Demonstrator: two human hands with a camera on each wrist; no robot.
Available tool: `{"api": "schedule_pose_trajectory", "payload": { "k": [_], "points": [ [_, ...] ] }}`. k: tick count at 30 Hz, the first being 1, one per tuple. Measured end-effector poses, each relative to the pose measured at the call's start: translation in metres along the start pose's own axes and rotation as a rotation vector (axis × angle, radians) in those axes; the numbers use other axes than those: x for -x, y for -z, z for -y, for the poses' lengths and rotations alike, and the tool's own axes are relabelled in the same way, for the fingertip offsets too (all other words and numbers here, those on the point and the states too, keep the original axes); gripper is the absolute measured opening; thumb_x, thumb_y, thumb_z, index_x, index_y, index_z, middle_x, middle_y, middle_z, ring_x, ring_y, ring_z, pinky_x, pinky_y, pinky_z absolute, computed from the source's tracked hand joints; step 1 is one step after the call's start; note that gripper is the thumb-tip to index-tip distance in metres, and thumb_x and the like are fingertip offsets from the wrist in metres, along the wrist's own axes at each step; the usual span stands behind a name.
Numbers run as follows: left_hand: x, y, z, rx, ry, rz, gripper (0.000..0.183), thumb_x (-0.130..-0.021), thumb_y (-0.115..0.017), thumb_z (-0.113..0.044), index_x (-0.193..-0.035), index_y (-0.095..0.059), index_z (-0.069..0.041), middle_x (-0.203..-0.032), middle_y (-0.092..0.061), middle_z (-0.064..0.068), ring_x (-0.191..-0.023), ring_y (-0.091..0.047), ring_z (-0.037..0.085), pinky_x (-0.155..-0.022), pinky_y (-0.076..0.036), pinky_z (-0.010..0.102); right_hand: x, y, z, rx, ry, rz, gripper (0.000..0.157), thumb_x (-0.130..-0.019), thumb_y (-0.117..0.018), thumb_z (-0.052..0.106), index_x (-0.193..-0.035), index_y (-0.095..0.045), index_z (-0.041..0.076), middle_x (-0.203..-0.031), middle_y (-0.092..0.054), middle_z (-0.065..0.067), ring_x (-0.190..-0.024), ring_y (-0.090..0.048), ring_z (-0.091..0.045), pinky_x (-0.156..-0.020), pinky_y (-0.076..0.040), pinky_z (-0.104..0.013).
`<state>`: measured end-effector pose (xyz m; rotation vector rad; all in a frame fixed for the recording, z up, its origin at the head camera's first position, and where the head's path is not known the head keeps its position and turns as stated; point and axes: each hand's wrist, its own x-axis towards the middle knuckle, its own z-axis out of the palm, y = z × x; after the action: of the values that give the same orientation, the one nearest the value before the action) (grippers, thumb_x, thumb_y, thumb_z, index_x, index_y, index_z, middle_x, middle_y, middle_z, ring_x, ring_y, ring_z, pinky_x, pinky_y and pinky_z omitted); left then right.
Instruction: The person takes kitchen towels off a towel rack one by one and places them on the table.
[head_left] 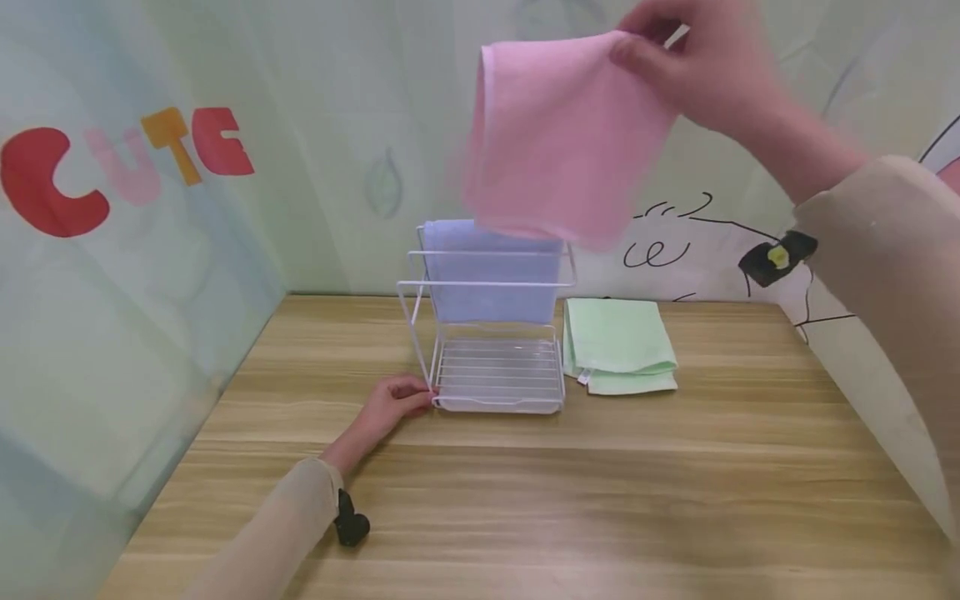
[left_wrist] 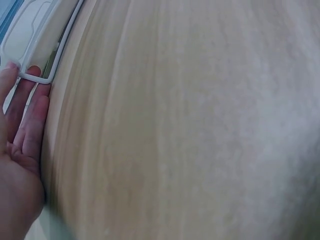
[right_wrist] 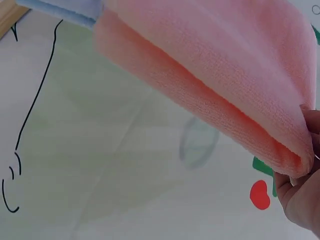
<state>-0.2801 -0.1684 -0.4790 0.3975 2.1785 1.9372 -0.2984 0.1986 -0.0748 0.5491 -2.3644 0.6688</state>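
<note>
High over the wood-grain table (head_left: 637, 500), it's the pink cloth (head_left: 558, 142), hanging in mid-air from the right hand (head_left: 708, 71), thumb and fingers pinching it by an upper corner! Its lower edge crosses in front of the blue cloth (head_left: 491, 307) draped on the white wire rack (head_left: 487, 285); whether the two cloths touch, I can't tell. Look at that plush pile up close: it should be light, soft and limp, nothing fragile, and hardly slippery. Floppiness is the trouble, I'd judge: with only one corner pinched, the folded layers part along an edge, so a hold near both ends of the top would likely control them better. Down at the rack's front left corner, the left hand (head_left: 392, 402) pinches the frame, a useful brace for something so slight. Just right of it, the green cloth (head_left: 618, 337) lies folded.
</note>
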Motion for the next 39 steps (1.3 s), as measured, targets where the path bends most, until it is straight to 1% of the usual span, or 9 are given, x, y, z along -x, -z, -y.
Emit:
{"api": "schedule_pose_trajectory", "payload": {
  "k": [4,11,16,23,30,32,34,37,39],
  "points": [
    [0.001,0.001,0.000,0.001,0.004,-0.015,0.025,-0.089,-0.066,0.004,-0.106,-0.059,0.022,-0.107,-0.074,0.020,-0.084,-0.069,0.000,-0.079,-0.060,0.020,0.006,0.017,-0.019,0.053,0.012,-0.015,0.028,-0.097,-0.060,0.027,-0.108,-0.069,0.003,-0.086,-0.052,0.028,-0.086,-0.047,0.006,-0.077,-0.041,-0.010],
    [0.006,0.000,0.000,0.004,0.019,-0.031,0.026,-0.089,-0.068,0.002,-0.106,-0.060,0.020,-0.100,-0.077,0.006,-0.084,-0.069,0.001,-0.079,-0.060,0.021,0.023,0.040,-0.050,0.103,-0.068,0.025,0.034,-0.096,-0.061,0.027,-0.111,-0.069,-0.003,-0.081,-0.047,0.035,-0.083,-0.044,0.012,-0.075,-0.037,-0.007],
    [0.004,-0.001,-0.002,-0.005,0.033,-0.038,0.027,-0.089,-0.068,0.001,-0.108,-0.060,0.018,-0.106,-0.075,0.015,-0.084,-0.069,0.002,-0.081,-0.061,0.022,0.045,0.051,-0.079,0.177,-0.092,0.044,0.035,-0.097,-0.061,0.027,-0.112,-0.070,-0.003,-0.077,-0.044,0.041,-0.078,-0.043,0.016,-0.070,-0.033,-0.002],
    [0.003,-0.007,-0.001,0.022,0.036,-0.037,0.029,-0.088,-0.070,-0.001,-0.108,-0.060,0.018,-0.103,-0.076,0.009,-0.085,-0.070,0.004,-0.081,-0.061,0.022,0.084,0.049,-0.126,0.210,-0.049,0.048,0.023,-0.095,-0.066,0.019,-0.103,-0.073,-0.002,-0.076,-0.041,0.049,-0.075,-0.039,0.023,-0.069,-0.030,0.002],
    [0.002,-0.009,0.000,0.009,0.034,-0.035,0.025,-0.088,-0.068,0.001,-0.106,-0.062,0.017,-0.101,-0.077,0.007,-0.083,-0.069,0.002,-0.080,-0.061,0.021,0.122,0.044,-0.153,0.253,-0.108,0.096,0.022,-0.095,-0.065,0.021,-0.101,-0.074,0.002,-0.077,-0.038,0.051,-0.073,-0.037,0.027,-0.065,-0.033,-0.004],
    [0.001,-0.010,0.000,0.002,0.032,-0.037,0.024,-0.088,-0.068,0.001,-0.106,-0.062,0.017,-0.101,-0.077,0.007,-0.083,-0.069,0.001,-0.079,-0.060,0.021,0.130,0.043,-0.159,0.281,-0.099,0.107,0.021,-0.095,-0.065,0.020,-0.100,-0.074,0.002,-0.079,-0.057,0.037,-0.074,-0.034,0.028,-0.065,-0.033,-0.006],
    [0.000,-0.010,0.000,-0.008,0.026,-0.034,0.025,-0.089,-0.068,0.000,-0.106,-0.062,0.017,-0.104,-0.076,0.011,-0.084,-0.069,0.001,-0.079,-0.060,0.021,0.138,0.042,-0.165,0.305,-0.079,0.114,0.017,-0.094,-0.066,0.017,-0.098,-0.074,0.002,-0.083,-0.070,0.014,-0.073,-0.032,0.030,-0.063,-0.034,-0.006],
    [-0.001,-0.009,-0.002,-0.028,0.022,-0.030,0.025,-0.090,-0.068,-0.001,-0.107,-0.062,0.016,-0.109,-0.073,0.021,-0.084,-0.068,0.001,-0.079,-0.060,0.020,0.149,0.039,-0.172,0.352,-0.048,0.149,0.012,-0.092,-0.068,0.013,-0.096,-0.074,0.003,-0.092,-0.073,-0.018,-0.073,-0.031,0.029,-0.061,-0.034,-0.008],
    [-0.002,-0.009,-0.002,-0.036,0.023,-0.030,0.025,-0.090,-0.067,-0.001,-0.107,-0.062,0.017,-0.112,-0.071,0.026,-0.084,-0.068,0.001,-0.079,-0.060,0.020,0.156,0.038,-0.177,0.377,-0.031,0.174,0.008,-0.090,-0.070,0.012,-0.093,-0.074,0.005,-0.090,-0.073,-0.017,-0.071,-0.038,0.023,-0.060,-0.035,-0.010]
  ]
}}
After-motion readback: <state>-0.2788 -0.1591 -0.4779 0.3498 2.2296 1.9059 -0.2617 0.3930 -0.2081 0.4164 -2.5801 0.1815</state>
